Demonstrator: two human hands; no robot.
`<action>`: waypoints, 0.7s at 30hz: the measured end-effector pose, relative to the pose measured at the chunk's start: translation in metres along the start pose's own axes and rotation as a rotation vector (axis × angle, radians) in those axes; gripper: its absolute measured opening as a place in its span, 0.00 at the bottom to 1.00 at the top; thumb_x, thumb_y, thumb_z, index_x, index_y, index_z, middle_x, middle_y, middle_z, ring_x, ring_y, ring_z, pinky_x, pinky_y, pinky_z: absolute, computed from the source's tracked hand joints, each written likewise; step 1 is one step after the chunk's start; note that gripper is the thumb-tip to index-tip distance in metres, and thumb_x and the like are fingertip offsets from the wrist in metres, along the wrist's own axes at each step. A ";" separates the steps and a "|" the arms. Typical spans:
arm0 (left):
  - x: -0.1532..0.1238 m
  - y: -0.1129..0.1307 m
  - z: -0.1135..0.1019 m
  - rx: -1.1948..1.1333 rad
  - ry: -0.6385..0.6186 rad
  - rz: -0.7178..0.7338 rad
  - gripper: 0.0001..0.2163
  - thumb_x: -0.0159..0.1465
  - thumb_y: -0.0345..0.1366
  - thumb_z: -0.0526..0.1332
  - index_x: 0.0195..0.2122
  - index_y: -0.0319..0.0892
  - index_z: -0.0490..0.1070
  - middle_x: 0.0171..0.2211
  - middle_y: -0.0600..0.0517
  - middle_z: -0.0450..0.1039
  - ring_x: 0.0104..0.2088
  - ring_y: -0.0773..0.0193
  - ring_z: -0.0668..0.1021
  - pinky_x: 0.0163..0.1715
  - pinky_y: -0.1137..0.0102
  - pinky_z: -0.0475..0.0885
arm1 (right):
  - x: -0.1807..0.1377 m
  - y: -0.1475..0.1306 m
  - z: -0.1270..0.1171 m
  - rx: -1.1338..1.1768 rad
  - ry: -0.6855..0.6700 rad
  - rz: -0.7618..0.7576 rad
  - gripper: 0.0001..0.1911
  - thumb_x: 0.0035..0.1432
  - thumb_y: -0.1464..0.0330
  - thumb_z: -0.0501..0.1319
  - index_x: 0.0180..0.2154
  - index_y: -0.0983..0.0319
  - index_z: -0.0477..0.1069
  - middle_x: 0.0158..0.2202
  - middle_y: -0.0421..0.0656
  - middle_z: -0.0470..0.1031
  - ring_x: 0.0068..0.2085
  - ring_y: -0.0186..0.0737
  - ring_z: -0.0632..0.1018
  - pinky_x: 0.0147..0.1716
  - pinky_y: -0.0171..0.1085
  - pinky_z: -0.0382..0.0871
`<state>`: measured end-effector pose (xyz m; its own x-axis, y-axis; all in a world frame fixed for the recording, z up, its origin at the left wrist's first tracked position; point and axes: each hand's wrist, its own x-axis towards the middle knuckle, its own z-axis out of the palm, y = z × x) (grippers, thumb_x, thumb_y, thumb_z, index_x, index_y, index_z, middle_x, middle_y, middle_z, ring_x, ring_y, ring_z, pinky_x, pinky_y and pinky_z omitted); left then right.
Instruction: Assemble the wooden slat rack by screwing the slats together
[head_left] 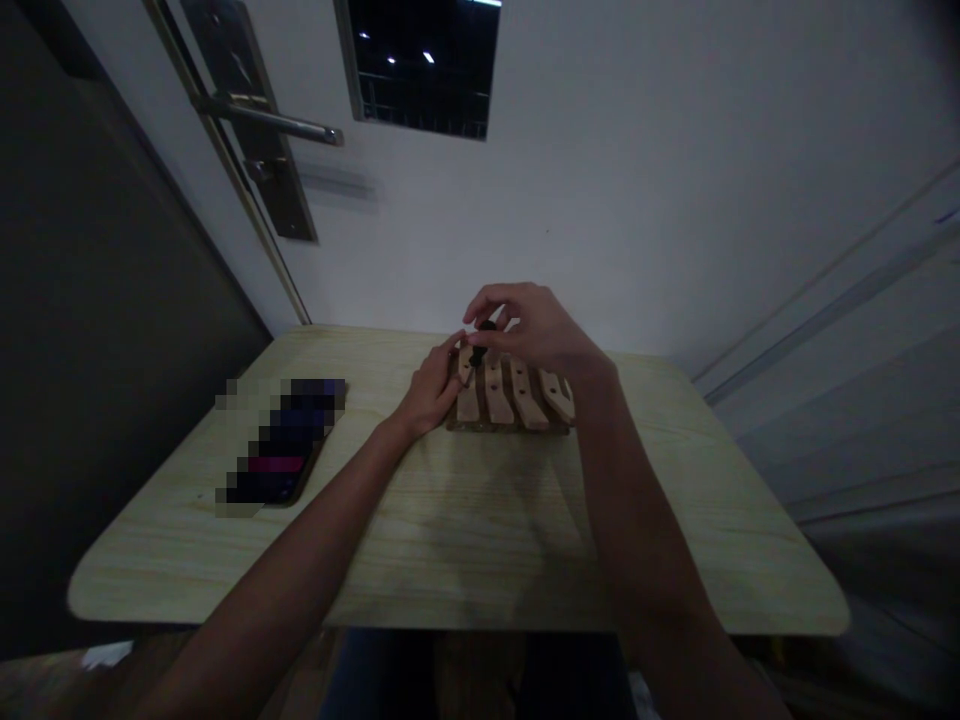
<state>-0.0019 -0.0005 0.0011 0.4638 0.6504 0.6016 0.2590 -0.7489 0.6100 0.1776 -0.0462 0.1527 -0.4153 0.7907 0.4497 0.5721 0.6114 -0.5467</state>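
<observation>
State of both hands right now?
Left hand: against left edge of wooden board; grip can't be told.
Right hand: closed, holding black-handled tool, likely a screwdriver.

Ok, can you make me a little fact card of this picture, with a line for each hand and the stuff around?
Left hand: at the left side of the wooden block set
Right hand: holding a black-handled tool over the block set
Block set: pale wooden pieces with dark holes, side by side
Left side of table: phone, partly pixelated
Behind: white door with metal handle
</observation>
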 end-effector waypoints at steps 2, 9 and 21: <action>0.000 0.000 0.000 0.010 0.000 0.002 0.29 0.68 0.49 0.48 0.68 0.44 0.46 0.63 0.39 0.58 0.59 0.48 0.66 0.58 0.49 0.62 | -0.002 0.004 -0.001 -0.014 -0.015 -0.002 0.07 0.54 0.68 0.63 0.35 0.61 0.78 0.35 0.42 0.78 0.34 0.35 0.75 0.38 0.37 0.69; 0.001 -0.001 0.001 0.014 -0.002 -0.002 0.29 0.68 0.48 0.48 0.68 0.43 0.46 0.62 0.38 0.58 0.57 0.48 0.67 0.56 0.48 0.64 | -0.002 0.007 -0.001 -0.036 0.014 0.020 0.14 0.52 0.74 0.60 0.41 0.62 0.78 0.38 0.44 0.79 0.34 0.36 0.75 0.37 0.38 0.69; 0.001 -0.002 0.000 0.027 0.000 0.000 0.28 0.68 0.49 0.47 0.66 0.42 0.49 0.58 0.38 0.62 0.57 0.47 0.67 0.57 0.47 0.63 | 0.002 -0.006 0.006 -0.071 0.070 0.062 0.10 0.52 0.64 0.67 0.35 0.63 0.73 0.32 0.40 0.75 0.29 0.32 0.70 0.32 0.35 0.63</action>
<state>-0.0016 0.0012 0.0006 0.4636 0.6503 0.6018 0.2816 -0.7522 0.5958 0.1687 -0.0477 0.1524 -0.3281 0.8216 0.4662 0.6449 0.5554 -0.5250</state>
